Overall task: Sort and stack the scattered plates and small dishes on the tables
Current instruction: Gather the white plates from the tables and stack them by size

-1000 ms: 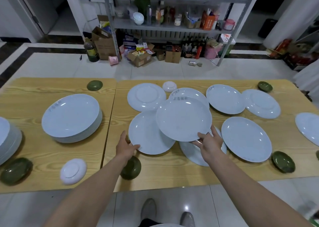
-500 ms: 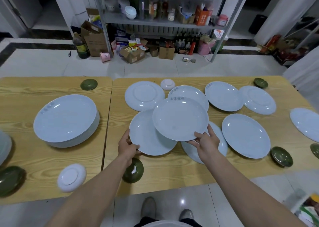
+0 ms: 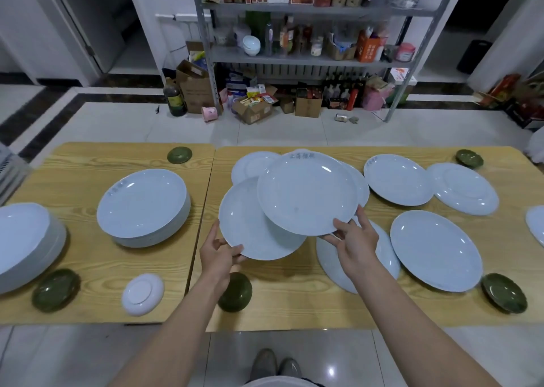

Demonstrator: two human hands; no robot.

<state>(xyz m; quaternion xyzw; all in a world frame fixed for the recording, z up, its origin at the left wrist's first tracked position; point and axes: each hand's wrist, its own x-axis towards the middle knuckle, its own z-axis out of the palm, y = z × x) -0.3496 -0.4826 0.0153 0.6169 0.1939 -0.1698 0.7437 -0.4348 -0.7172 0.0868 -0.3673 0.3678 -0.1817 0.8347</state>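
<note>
My right hand (image 3: 354, 246) grips the near rim of a large white plate (image 3: 306, 193), held up over the right table. My left hand (image 3: 219, 254) grips the near-left rim of a second white plate (image 3: 250, 227), raised off the table and partly under the first. More white plates lie flat on the right table (image 3: 294, 307): one under my right hand (image 3: 332, 260), one at near right (image 3: 435, 251), two further back (image 3: 397, 183) (image 3: 465, 187). A stack of white plates (image 3: 142, 207) stands on the left table.
Green small dishes lie near my left wrist (image 3: 235, 292), at near right (image 3: 504, 292), near left (image 3: 54, 289) and at both tables' far edges. A white small dish (image 3: 142, 294) lies upside down at the left table's front. Another plate stack (image 3: 23, 239) is at far left. Shelving stands behind.
My left hand took hold of the lower plate's rim and lifted it. My right hand's plate rose and moved away from me. The view tilted up.
</note>
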